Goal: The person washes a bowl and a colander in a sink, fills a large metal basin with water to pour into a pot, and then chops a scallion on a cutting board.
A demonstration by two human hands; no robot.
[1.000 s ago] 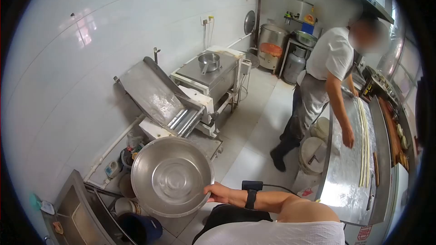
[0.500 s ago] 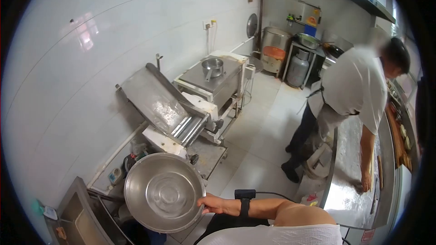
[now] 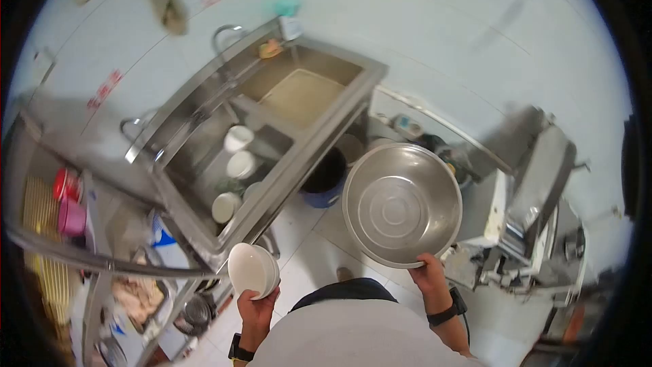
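Note:
My right hand point(image 3: 429, 277) grips the rim of a large, wide metal basin point(image 3: 401, 207), tilted so that its bare inside faces me. In my left hand point(image 3: 256, 309) are white bowls point(image 3: 252, 268), apparently nested, held by their lower side near the sink's front corner. Ahead is a steel double sink point(image 3: 333, 122). Its left compartment contains several pale bowls, among them a white bowl point(image 3: 239, 138) towards the back and a cream bowl point(image 3: 226, 208) near the front. Cloudy liquid point(image 3: 309, 98) stands in the right compartment.
Two curved taps, one of them a tap point(image 3: 227, 30) at the back, rise behind the sink. A dark blue bucket point(image 3: 322, 190) stands on the floor beside the basin. Shelving point(image 3: 102, 299) with trays and food is at left. A metal roller machine point(image 3: 526, 211) stands at right.
My view has swung left from the roller machine and co-worker to the sink. The basin stays in my right hand. My left hand, holding white bowls, has come into view.

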